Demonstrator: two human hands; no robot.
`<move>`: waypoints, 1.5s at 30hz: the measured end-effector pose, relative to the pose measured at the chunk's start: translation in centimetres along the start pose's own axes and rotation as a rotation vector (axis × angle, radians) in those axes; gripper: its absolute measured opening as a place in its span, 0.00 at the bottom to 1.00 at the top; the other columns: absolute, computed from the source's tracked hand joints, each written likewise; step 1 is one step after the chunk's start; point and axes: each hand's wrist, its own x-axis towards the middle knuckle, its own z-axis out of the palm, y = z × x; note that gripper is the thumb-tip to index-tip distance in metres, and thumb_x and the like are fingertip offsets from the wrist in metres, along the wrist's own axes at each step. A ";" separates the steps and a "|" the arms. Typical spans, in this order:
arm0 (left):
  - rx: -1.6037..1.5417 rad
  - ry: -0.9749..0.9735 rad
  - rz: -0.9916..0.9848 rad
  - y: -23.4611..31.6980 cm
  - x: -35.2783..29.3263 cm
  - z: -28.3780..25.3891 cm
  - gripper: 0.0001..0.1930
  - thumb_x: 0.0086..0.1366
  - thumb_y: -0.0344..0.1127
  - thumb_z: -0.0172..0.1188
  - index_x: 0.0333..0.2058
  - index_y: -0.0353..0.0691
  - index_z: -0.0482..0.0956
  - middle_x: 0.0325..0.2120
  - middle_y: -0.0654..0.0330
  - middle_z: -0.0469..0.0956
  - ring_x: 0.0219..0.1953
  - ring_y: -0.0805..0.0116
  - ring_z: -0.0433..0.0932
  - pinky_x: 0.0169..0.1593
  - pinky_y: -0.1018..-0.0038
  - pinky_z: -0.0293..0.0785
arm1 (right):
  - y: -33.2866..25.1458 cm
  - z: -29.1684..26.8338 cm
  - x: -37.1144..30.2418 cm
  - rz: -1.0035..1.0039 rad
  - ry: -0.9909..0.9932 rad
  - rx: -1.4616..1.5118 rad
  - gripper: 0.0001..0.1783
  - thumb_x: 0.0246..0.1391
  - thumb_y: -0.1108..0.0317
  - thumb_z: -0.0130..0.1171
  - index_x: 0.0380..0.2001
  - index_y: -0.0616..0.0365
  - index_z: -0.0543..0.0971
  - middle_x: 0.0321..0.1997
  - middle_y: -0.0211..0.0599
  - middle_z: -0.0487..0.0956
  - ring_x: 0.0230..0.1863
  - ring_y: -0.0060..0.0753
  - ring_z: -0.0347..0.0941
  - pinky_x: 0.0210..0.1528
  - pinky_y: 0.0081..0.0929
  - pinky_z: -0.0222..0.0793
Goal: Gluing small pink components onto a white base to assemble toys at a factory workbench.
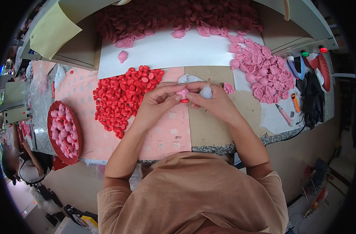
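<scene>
Both my hands meet over the middle of the bench. Between the fingertips of my left hand (158,100) is a small round pink rubber piece (182,93), with a shiny red piece (184,101) against its lower side. My right hand (217,102) holds a small translucent needle-tipped bottle (206,92), its thin tip pointing away from me. The right thumb and fingertips also touch the pink piece. Whether the two pieces are joined is hidden by my fingers. Just beyond them lies a crumpled white cloth (189,78), and right of the bottle a loose pink piece (228,88).
A heap of red pieces (121,93) lies left of my hands. Farther left stands a red basket (80,142) of pink-and-red pieces. Pink pieces (269,74) are piled right and at the back. An orange cutter (295,102) and pink-handled tool (284,116) lie right. Another person (30,165) is far left.
</scene>
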 end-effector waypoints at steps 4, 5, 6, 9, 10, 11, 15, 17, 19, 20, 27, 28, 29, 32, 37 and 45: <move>-0.002 0.004 0.017 -0.1 0.0 0.2 0.14 0.60 0.24 0.57 0.46 0.40 0.77 0.43 0.64 0.71 0.42 0.79 0.70 0.42 0.83 0.66 | 0.4 0.1 0.0 -0.014 0.003 0.014 0.16 0.54 0.67 0.57 0.45 0.64 0.75 0.30 0.29 0.76 0.28 0.16 0.70 0.32 0.16 0.67; -0.002 0.004 0.017 -0.1 0.0 0.2 0.14 0.60 0.24 0.57 0.46 0.40 0.77 0.43 0.64 0.71 0.42 0.79 0.70 0.42 0.83 0.66 | 0.3 0.1 0.0 -0.014 0.007 0.013 0.16 0.54 0.67 0.57 0.45 0.64 0.75 0.30 0.29 0.76 0.28 0.16 0.70 0.32 0.16 0.67; 0.009 0.009 0.020 -0.1 0.0 0.2 0.14 0.60 0.25 0.57 0.46 0.40 0.77 0.43 0.64 0.71 0.42 0.80 0.69 0.42 0.83 0.66 | 0.3 0.1 0.0 -0.014 0.011 0.012 0.16 0.54 0.67 0.57 0.44 0.64 0.75 0.31 0.30 0.76 0.28 0.16 0.70 0.32 0.16 0.68; 0.024 0.018 0.022 -0.1 0.0 0.2 0.14 0.60 0.25 0.58 0.45 0.40 0.78 0.42 0.65 0.71 0.41 0.80 0.69 0.42 0.84 0.65 | 0.5 0.0 0.0 -0.014 0.007 0.008 0.15 0.54 0.68 0.57 0.44 0.64 0.75 0.32 0.30 0.76 0.28 0.17 0.70 0.32 0.16 0.68; 0.029 0.023 0.023 -0.1 0.1 0.2 0.13 0.60 0.26 0.58 0.45 0.41 0.78 0.42 0.65 0.71 0.41 0.80 0.68 0.41 0.84 0.65 | 0.6 0.0 0.0 -0.013 0.007 0.008 0.15 0.54 0.68 0.57 0.44 0.64 0.75 0.32 0.30 0.76 0.28 0.17 0.70 0.32 0.16 0.68; 0.028 0.023 0.022 -0.1 0.1 0.2 0.13 0.60 0.26 0.58 0.45 0.41 0.78 0.42 0.65 0.71 0.41 0.80 0.68 0.41 0.84 0.65 | 0.6 0.0 0.1 -0.018 0.009 0.012 0.15 0.54 0.68 0.57 0.44 0.64 0.75 0.32 0.30 0.76 0.29 0.17 0.70 0.32 0.16 0.68; 0.025 0.030 0.013 -0.4 0.2 0.1 0.13 0.60 0.26 0.58 0.45 0.41 0.78 0.42 0.65 0.71 0.40 0.81 0.68 0.40 0.84 0.64 | 0.7 0.1 0.1 -0.027 0.023 0.023 0.15 0.54 0.68 0.57 0.43 0.64 0.76 0.32 0.30 0.76 0.29 0.17 0.70 0.33 0.16 0.68; 0.024 0.033 0.018 -0.4 0.2 0.1 0.13 0.60 0.26 0.58 0.44 0.41 0.78 0.42 0.66 0.71 0.40 0.81 0.68 0.40 0.84 0.64 | 0.6 0.2 0.1 -0.019 0.028 0.018 0.15 0.54 0.68 0.57 0.43 0.64 0.75 0.32 0.31 0.76 0.29 0.17 0.71 0.33 0.17 0.68; 0.020 0.042 0.001 -0.1 0.0 0.2 0.13 0.60 0.27 0.58 0.45 0.40 0.78 0.42 0.65 0.70 0.43 0.79 0.69 0.42 0.83 0.67 | 0.3 0.4 0.0 -0.012 0.031 0.011 0.15 0.54 0.68 0.57 0.43 0.64 0.75 0.32 0.31 0.77 0.29 0.17 0.71 0.33 0.17 0.69; 0.021 0.040 0.006 0.2 0.0 0.4 0.13 0.60 0.27 0.58 0.45 0.40 0.78 0.42 0.65 0.70 0.43 0.79 0.69 0.42 0.83 0.67 | 0.1 0.5 -0.1 -0.001 0.046 0.010 0.15 0.54 0.68 0.57 0.43 0.65 0.75 0.32 0.31 0.77 0.29 0.18 0.71 0.33 0.17 0.69; 0.034 -0.011 0.114 0.2 -0.3 1.2 0.21 0.58 0.22 0.57 0.52 0.37 0.67 0.45 0.61 0.70 0.47 0.71 0.72 0.50 0.74 0.72 | -1.0 0.6 -0.4 0.007 0.055 0.069 0.14 0.54 0.68 0.58 0.41 0.65 0.76 0.31 0.32 0.78 0.28 0.17 0.72 0.33 0.17 0.69; -0.007 -0.007 0.113 0.4 -0.4 1.1 0.23 0.58 0.20 0.57 0.52 0.36 0.66 0.44 0.59 0.71 0.46 0.70 0.73 0.49 0.74 0.73 | -1.6 0.0 -0.7 0.005 0.066 0.063 0.14 0.54 0.68 0.58 0.41 0.65 0.76 0.31 0.32 0.78 0.28 0.17 0.72 0.33 0.17 0.69; -0.002 0.067 0.147 1.1 -0.4 0.9 0.21 0.59 0.21 0.56 0.52 0.35 0.67 0.43 0.58 0.72 0.44 0.71 0.74 0.46 0.75 0.74 | -2.1 -1.0 -0.9 -0.072 0.162 0.060 0.13 0.54 0.68 0.58 0.40 0.65 0.76 0.29 0.32 0.78 0.28 0.17 0.71 0.32 0.17 0.69; 0.044 0.212 0.155 2.6 -0.5 -0.4 0.19 0.60 0.23 0.54 0.51 0.34 0.67 0.45 0.56 0.72 0.45 0.71 0.74 0.45 0.72 0.77 | -4.1 -4.9 -2.8 -0.206 0.422 0.014 0.10 0.53 0.69 0.58 0.37 0.65 0.77 0.27 0.30 0.77 0.27 0.17 0.70 0.32 0.16 0.67; -0.137 0.187 0.140 2.7 -1.0 -0.3 0.21 0.60 0.23 0.54 0.53 0.34 0.66 0.47 0.55 0.71 0.47 0.68 0.73 0.49 0.66 0.77 | -3.9 -7.9 -7.1 -0.208 0.572 -0.405 0.08 0.50 0.72 0.60 0.35 0.63 0.78 0.26 0.28 0.76 0.27 0.17 0.69 0.32 0.16 0.65; -0.110 0.018 0.121 1.1 -1.1 1.3 0.24 0.56 0.18 0.58 0.53 0.35 0.67 0.47 0.58 0.69 0.48 0.73 0.70 0.49 0.76 0.73 | -0.7 -5.0 -10.7 -0.083 0.335 -0.831 0.11 0.43 0.75 0.64 0.32 0.63 0.75 0.34 0.35 0.73 0.34 0.32 0.71 0.38 0.26 0.67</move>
